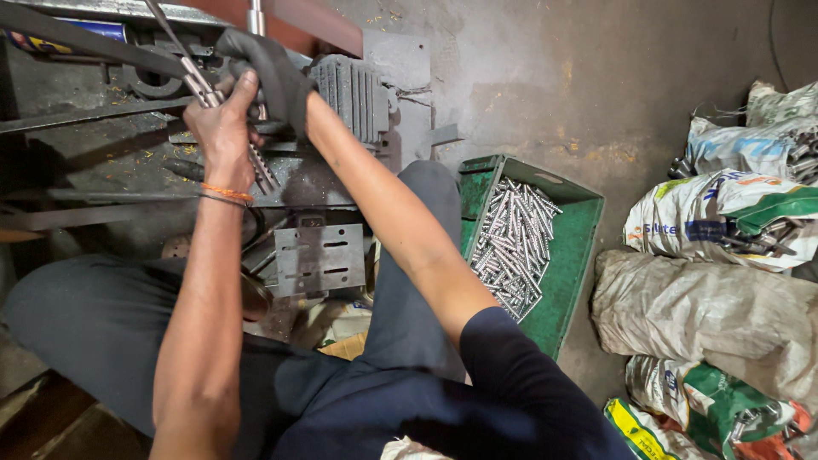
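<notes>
Left hand [223, 128] pinches a slim metal rod [260, 166] steady at the machine [341, 94], grip pressed together on it; gloved right hand [268, 72] clenches the lever [256, 17] above; green crate [573, 255] of rods [511, 247] beside knee, within reach.

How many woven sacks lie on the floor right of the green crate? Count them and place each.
About 5 sacks: top right corner, below it, mid right, a large plain one, bottom right. Overlaps may hide more.
</notes>
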{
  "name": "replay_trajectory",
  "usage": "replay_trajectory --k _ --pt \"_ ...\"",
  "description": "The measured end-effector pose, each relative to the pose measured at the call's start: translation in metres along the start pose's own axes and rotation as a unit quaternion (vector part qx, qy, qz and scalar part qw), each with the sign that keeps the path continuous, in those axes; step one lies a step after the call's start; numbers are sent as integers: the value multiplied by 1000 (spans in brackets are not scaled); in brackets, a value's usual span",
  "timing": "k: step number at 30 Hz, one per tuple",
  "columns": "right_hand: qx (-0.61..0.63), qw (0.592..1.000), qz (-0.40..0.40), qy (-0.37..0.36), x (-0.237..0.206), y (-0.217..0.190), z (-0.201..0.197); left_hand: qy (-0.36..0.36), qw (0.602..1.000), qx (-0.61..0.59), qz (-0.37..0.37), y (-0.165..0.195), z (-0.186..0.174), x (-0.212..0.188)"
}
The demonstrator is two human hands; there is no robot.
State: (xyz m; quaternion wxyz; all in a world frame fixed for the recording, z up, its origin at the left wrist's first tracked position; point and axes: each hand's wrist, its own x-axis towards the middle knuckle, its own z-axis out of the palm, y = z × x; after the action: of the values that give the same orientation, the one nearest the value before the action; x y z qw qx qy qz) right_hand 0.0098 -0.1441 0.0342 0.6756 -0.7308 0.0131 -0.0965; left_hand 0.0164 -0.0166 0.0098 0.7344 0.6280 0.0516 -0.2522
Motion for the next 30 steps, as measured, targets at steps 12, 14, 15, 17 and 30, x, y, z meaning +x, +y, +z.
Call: replay_trajectory --k 12,14,15,17,30 --pt "157 977 137 39 -31 -2 16 26 997 -38 -67 -30 -10 -22" --pt "-28 998 45 23 -39 -4 17 28 996 -38 -81 -33 -12 -27" --pt "-39 999 30 18 -43 -4 17 27 995 -30 -87 -34 -13 -31" --pt "-61 998 0 7 -49 -3 18 33 994 -21 -104 -36 -14 -39" --pt "-13 990 142 5 -86 3 39 39 987 -48 -151 -44 -28 -90"
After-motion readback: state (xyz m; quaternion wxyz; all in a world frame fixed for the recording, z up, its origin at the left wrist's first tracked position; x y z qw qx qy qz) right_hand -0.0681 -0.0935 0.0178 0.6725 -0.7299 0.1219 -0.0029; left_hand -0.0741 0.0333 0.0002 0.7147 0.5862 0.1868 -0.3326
